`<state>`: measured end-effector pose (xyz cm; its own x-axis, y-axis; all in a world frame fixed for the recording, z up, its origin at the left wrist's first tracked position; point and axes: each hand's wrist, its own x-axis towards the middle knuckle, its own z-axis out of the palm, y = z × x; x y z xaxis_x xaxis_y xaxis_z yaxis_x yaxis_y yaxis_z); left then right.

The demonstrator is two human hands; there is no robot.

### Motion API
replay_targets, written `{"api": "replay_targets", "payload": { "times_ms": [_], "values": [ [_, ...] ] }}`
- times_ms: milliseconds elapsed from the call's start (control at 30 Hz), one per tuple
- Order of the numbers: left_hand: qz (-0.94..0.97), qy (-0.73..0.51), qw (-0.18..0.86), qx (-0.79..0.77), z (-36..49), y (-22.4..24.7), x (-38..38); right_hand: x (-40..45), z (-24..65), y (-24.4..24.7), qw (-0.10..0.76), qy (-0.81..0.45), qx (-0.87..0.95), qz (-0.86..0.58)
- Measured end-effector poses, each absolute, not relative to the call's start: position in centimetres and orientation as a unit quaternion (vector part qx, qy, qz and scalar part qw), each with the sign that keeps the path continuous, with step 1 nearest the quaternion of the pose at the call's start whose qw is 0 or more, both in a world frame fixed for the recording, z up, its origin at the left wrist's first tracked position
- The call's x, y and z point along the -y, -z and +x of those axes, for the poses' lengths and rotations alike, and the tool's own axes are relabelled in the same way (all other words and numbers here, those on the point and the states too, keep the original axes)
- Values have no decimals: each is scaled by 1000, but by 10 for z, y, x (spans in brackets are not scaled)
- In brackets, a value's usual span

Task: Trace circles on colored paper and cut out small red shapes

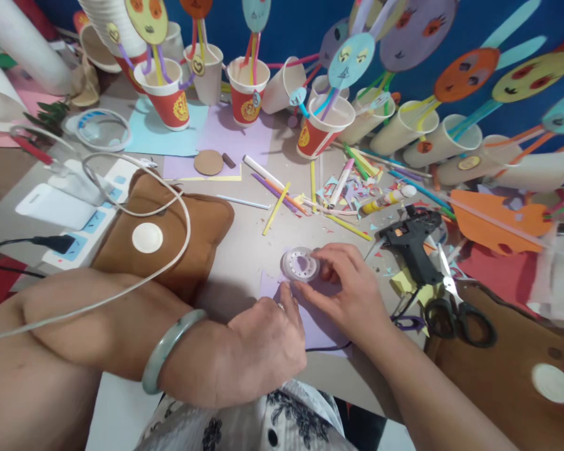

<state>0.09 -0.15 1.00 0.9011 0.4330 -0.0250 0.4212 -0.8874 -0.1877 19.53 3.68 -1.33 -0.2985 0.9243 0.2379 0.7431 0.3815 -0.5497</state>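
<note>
A clear round tape roll [301, 264] stands at the middle of the table, over the upper edge of a purple paper sheet [323, 326]. My right hand [350, 288] pinches the roll from its right side between thumb and fingers. Just below the roll, my left hand [275, 332] presses down on the purple paper, its index finger stretched out and the other fingers curled. A ring and a pale green bangle [172, 351] are on that hand and wrist. Whether a strip of tape lies under the fingertip is too small to tell.
A black glue gun [411, 241] and black-handled scissors [455, 300] lie at the right. Paper cups with paper-faced figures [247, 91] line the back. Markers, strips and paper scraps [343, 191] cover the middle. At left are a power strip [87, 228], a white cable and a brown cushion [188, 232].
</note>
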Motion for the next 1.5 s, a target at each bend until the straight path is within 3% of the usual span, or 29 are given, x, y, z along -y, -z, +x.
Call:
{"api": "replay_targets", "payload": {
  "times_ms": [267, 600, 767, 1233, 1500],
  "values": [
    [-978, -34, 116, 171, -5, -31, -10, -31, 197, 5, 190, -143, 841, -485],
    [-977, -68, 15, 201, 13, -22, -5, -26, 198, 3, 151, -28, 878, -453],
    [-977, -38, 51, 204, 7, -27, -11, -20, 204, 4, 118, -43, 892, -434],
    [-955, -6, 32, 296, 18, -13, 6, -17, 206, 4, 88, -58, 889, -446],
    [-937, -64, 37, 340, 18, -15, 11, -14, 207, 3, 84, -74, 880, -461]
  ]
}}
